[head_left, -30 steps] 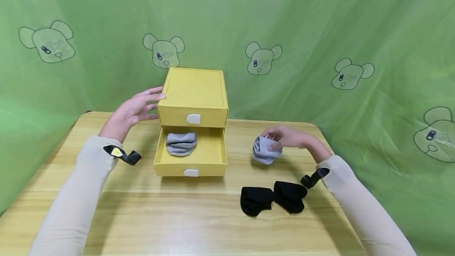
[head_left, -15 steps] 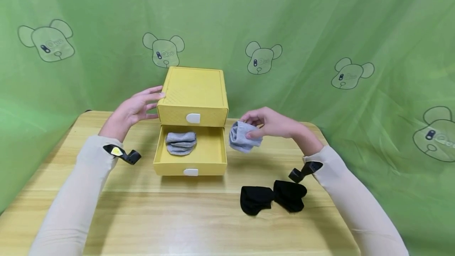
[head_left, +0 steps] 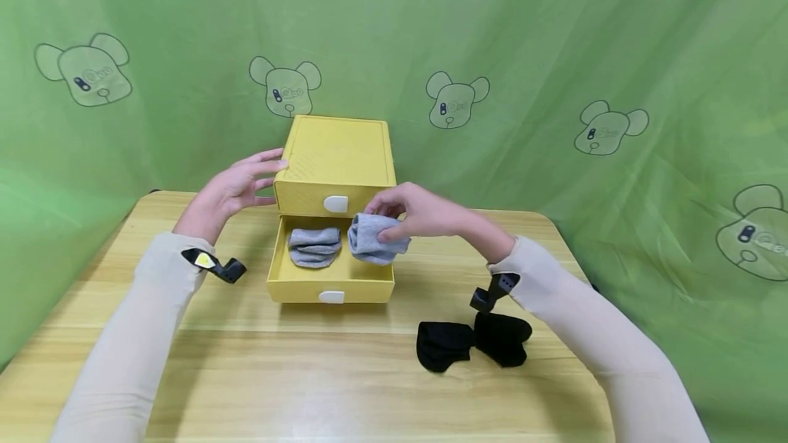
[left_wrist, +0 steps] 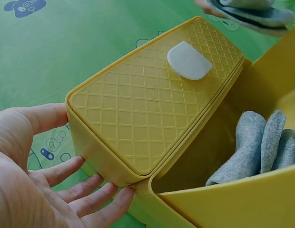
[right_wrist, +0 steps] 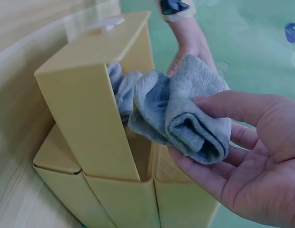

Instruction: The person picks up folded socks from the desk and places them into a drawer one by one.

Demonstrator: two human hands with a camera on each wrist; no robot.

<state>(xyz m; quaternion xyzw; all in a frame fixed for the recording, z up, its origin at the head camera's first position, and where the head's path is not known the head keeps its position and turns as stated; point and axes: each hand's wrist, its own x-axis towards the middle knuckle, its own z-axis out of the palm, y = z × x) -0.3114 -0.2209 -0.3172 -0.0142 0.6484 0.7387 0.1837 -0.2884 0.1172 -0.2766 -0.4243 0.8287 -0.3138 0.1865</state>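
Note:
My right hand [head_left: 427, 212] pinches a folded grey sock [head_left: 368, 241] between thumb and fingers, above the right side of a pulled-out drawer [head_left: 295, 290]. The right wrist view shows this rolled sock [right_wrist: 195, 109] close up, with the thumb across it. Another folded grey sock [head_left: 314, 251] lies in the drawer's left part. The drawer belongs to a yellow drawer box [head_left: 341, 149], whose upper drawer, with a white tab [left_wrist: 189, 60], is closed. My left hand [head_left: 234, 186] rests against the box's left side, fingers extended along it.
Two black folded socks [head_left: 443, 346] lie side by side on the wooden table [head_left: 295, 374], to the right in front of the drawer. Behind the box hangs a green curtain [head_left: 523, 26] printed with bear heads.
My right hand has carried the grey sock leftward, from above the table on the right to over the open drawer. My left hand has stayed on the box.

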